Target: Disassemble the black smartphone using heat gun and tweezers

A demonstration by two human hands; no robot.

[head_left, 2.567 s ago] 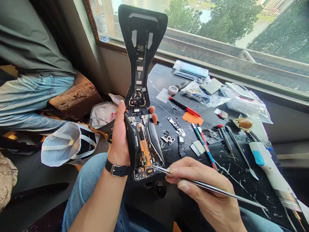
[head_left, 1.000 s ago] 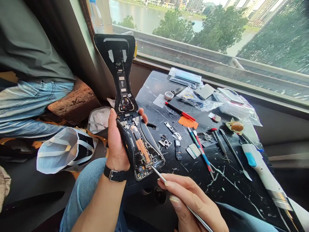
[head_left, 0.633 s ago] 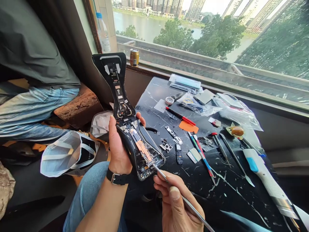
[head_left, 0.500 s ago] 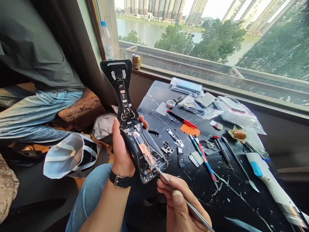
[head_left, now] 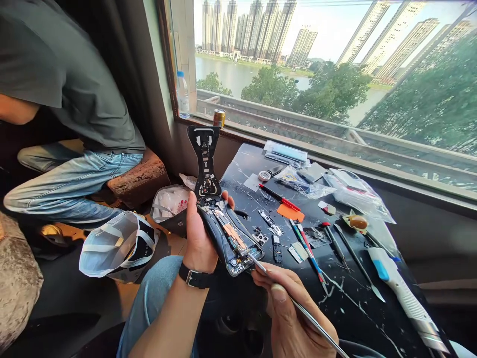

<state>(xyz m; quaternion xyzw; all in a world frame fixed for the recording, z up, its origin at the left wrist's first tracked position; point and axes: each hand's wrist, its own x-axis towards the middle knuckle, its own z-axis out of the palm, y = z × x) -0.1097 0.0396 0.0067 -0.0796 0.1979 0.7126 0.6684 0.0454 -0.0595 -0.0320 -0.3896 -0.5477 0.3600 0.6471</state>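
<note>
My left hand (head_left: 199, 238) grips an opened smartphone (head_left: 229, 238), its circuit boards and copper-coloured strips exposed. A black back cover (head_left: 204, 159) with a narrow waist rises from the phone's top end, still joined to it. My right hand (head_left: 286, 303) pinches a slim metal pick (head_left: 313, 315) between thumb and fingers. The pick's tip rests at the phone's lower right corner. A black strap circles my left wrist.
A black marble table (head_left: 246, 169) to the right holds small phone parts, an orange pad (head_left: 290, 213), several screwdrivers and plastic bags (head_left: 354, 191). A seated person (head_left: 70, 114) in jeans leans at left. A white paper bag (head_left: 119, 246) lies near my left arm.
The whole scene has shifted lower and to the right in view. The phone now lies more tilted in my left hand, and the pick has come back to its lower corner.
</note>
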